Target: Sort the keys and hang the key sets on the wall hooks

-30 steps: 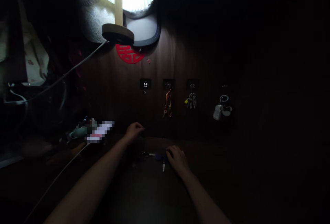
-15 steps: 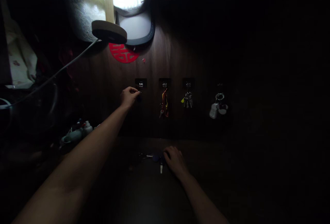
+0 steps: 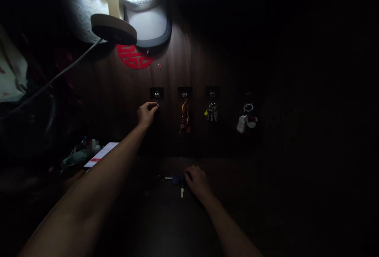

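Note:
My left hand (image 3: 146,114) is raised to the leftmost wall hook (image 3: 156,94), thumb and forefinger pinched together at its lower end. What lies between these fingertips is too small and dark to make out. Low on the dark surface rests my right hand (image 3: 197,182), palm down, thumb apart from the fingers, holding nothing that I can see. Just left of it lies a bunch of keys with a blue round tag (image 3: 175,180) and a key with a pale end (image 3: 182,192).
Other hooks carry an orange-red braided cord with keys (image 3: 185,115), a key bunch with a yellow tag (image 3: 212,111) and a ring with pale tags (image 3: 248,118). A lit lamp with a round base (image 3: 114,28) hangs above. A bright flat screen or sheet (image 3: 102,154) lies beside my left forearm.
The whole view has shifted slightly. My left hand stays at the leftmost hook, its wrist a little lower; the dark thing below its fingertips no longer shows. My right hand stays beside the keys.

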Action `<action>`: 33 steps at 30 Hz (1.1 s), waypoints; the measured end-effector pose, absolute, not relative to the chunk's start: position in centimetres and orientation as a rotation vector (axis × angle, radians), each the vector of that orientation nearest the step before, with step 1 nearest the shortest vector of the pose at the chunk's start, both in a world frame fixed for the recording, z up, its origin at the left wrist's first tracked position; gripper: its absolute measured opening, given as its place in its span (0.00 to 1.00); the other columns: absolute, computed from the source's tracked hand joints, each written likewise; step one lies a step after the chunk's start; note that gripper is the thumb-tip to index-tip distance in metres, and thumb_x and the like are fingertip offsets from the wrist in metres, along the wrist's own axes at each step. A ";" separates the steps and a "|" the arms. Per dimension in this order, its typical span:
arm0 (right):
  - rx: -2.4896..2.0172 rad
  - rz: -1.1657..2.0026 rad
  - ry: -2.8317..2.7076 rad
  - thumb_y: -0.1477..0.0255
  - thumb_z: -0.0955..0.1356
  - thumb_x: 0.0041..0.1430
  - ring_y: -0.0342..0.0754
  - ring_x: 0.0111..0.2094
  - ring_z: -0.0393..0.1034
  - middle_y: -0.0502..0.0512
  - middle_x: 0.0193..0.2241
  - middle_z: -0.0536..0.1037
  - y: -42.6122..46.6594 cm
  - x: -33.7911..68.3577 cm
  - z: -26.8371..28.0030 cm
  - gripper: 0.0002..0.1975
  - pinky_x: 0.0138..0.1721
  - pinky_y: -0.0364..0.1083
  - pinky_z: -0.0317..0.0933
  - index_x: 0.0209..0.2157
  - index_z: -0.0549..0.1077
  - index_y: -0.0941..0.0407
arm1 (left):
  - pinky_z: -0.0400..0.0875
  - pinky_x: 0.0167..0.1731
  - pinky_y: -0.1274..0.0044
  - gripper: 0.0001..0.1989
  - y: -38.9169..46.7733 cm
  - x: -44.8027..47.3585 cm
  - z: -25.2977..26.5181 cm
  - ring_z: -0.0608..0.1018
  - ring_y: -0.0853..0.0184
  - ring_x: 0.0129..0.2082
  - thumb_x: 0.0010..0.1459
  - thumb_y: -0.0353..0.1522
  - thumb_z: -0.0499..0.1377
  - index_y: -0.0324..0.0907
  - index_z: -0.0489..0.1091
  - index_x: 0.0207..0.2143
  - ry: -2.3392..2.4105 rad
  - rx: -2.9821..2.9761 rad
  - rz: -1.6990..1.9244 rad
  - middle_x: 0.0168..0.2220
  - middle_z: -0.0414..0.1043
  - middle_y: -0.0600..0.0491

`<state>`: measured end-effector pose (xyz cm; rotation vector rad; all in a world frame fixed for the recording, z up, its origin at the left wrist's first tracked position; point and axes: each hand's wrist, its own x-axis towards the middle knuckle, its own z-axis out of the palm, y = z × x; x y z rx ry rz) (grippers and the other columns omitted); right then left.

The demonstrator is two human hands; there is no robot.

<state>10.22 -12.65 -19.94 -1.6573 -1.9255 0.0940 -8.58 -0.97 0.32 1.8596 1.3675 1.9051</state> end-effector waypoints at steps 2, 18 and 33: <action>-1.663 0.091 -1.929 0.73 0.60 0.57 0.48 0.43 0.63 0.52 0.38 0.74 -12.6 10.2 -20.0 0.09 0.43 0.47 0.51 0.34 0.71 0.52 | 0.68 0.39 0.78 0.09 -0.6 -8.6 -0.3 0.76 0.68 0.36 0.47 0.27 0.58 0.37 0.72 0.34 1.346 1.850 1.902 0.35 0.76 0.51; -1.632 0.045 -1.943 0.73 0.60 0.57 0.48 0.42 0.64 0.53 0.37 0.74 -12.2 10.4 -20.4 0.09 0.40 0.46 0.52 0.34 0.71 0.53 | 0.66 0.42 0.73 0.09 -2.7 -11.2 -10.6 0.75 0.64 0.39 0.47 0.31 0.56 0.42 0.71 0.33 1.276 1.791 1.590 0.36 0.75 0.52; -1.636 0.060 -1.961 0.73 0.59 0.58 0.49 0.42 0.64 0.54 0.38 0.74 -12.2 10.2 -20.3 0.10 0.40 0.47 0.51 0.35 0.71 0.54 | 0.66 0.45 0.70 0.14 -8.0 -14.9 -18.1 0.74 0.61 0.43 0.48 0.35 0.54 0.41 0.72 0.37 1.373 1.839 1.181 0.41 0.75 0.50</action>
